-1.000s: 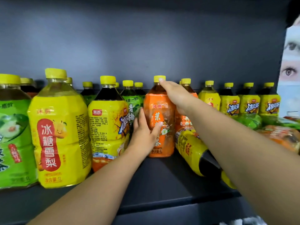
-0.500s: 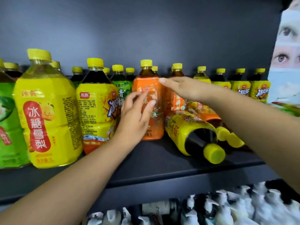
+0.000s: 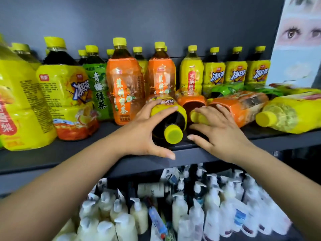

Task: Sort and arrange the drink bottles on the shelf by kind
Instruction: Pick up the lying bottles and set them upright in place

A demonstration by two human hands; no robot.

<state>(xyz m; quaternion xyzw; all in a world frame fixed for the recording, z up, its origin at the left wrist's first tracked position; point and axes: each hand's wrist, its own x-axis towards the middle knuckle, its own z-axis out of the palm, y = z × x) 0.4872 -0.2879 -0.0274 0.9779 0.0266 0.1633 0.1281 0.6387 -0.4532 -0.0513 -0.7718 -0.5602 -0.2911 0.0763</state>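
Note:
A yellow-labelled dark tea bottle [image 3: 173,134] lies on its side on the dark shelf [image 3: 69,153], cap pointing at me. My left hand [image 3: 144,131] grips its shoulder, fingers over the label and thumb underneath. Just to the right lies an orange-labelled bottle [image 3: 191,101], and my right hand [image 3: 218,131] rests spread over its yellow cap end, fingers fairly straight. Two orange bottles [image 3: 125,84] stand upright right behind my left hand. A green tea bottle [image 3: 97,84] and a large yellow iced tea bottle [image 3: 66,94] stand further left.
More bottles lie toppled at the right: another orange one [image 3: 239,105], green ones behind it and a yellow pear drink [image 3: 291,115]. Small yellow bottles [image 3: 236,73] line the back wall. A poster [image 3: 298,40] leans at the far right. White pump bottles [image 3: 191,214] fill the shelf below.
Both hands have left the upright orange bottle and come down and forward. My left hand has taken hold of the lying yellow tea bottle; my right now covers the lying orange bottle's cap.

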